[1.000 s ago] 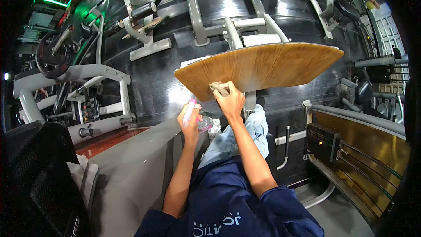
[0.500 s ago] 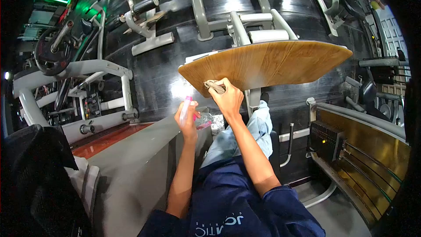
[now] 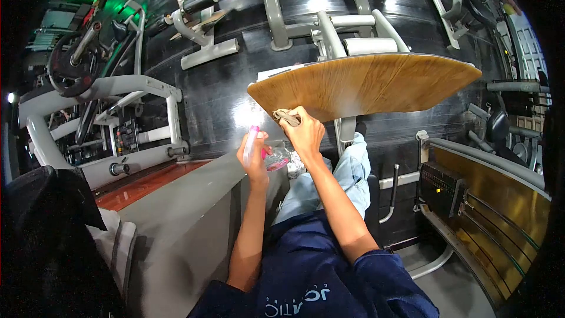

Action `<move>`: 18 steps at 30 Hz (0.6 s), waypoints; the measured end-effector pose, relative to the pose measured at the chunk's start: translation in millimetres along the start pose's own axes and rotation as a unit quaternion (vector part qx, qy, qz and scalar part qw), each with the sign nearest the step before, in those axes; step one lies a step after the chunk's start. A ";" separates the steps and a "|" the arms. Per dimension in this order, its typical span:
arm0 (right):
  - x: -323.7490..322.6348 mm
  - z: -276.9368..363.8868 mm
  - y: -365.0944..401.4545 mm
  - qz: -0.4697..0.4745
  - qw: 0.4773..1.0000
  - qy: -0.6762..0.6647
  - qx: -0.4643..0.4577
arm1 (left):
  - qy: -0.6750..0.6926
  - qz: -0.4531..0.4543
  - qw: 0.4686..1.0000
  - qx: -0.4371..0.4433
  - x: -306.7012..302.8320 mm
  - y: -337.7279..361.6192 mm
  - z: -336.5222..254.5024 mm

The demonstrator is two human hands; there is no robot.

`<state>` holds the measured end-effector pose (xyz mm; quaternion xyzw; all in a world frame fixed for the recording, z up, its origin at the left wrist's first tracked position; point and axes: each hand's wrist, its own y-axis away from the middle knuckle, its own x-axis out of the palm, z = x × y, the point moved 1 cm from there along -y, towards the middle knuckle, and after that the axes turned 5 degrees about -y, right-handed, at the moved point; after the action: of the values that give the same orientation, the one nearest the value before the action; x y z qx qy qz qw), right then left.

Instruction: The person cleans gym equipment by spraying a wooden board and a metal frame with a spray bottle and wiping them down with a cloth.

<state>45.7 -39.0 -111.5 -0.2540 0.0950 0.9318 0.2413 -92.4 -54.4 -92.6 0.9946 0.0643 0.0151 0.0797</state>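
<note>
My left hand (image 3: 254,156) is closed around a spray bottle (image 3: 279,159) with a pink and white trigger head and a clear body holding some pink liquid. A crumpled beige cloth (image 3: 285,116) is bunched in my right hand (image 3: 306,135), whose fingers press it against the lower left edge of a curved wooden panel (image 3: 376,85). The panel has a brown wood grain and is fixed to a grey metal frame. Part of the cloth is hidden under my fingers. The bottle is just left of my right wrist, apart from the panel.
Grey machine frames (image 3: 329,35) stand beyond the panel on the dark shiny floor (image 3: 215,103). A weight machine (image 3: 106,100) is on the left, beside a grey sloping surface (image 3: 176,218). At right is a black weight stack (image 3: 438,188) with a gold-coloured panel.
The whole view has shifted slightly, with the panel now a little farther right. My right hand and the cloth have slid slightly left along the panel's edge. My left hand still holds the bottle.
</note>
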 end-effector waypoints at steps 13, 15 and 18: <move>25.7 -16.4 9.8 -0.010 1.000 -0.017 0.017 | 0.014 -0.016 1.000 0.003 -3.9 -1.0 5.8; 27.6 -27.2 9.2 0.011 1.000 0.000 0.021 | 0.011 -0.013 1.000 -0.002 -4.5 -0.6 8.7; 24.7 -17.3 8.7 0.013 1.000 0.000 0.016 | 0.002 0.000 1.000 -0.004 -8.5 0.4 16.9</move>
<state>30.1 -41.8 -138.7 -0.2489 0.1131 0.9332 0.2332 -100.0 -58.6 -109.4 0.9943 0.0648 0.0169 0.0835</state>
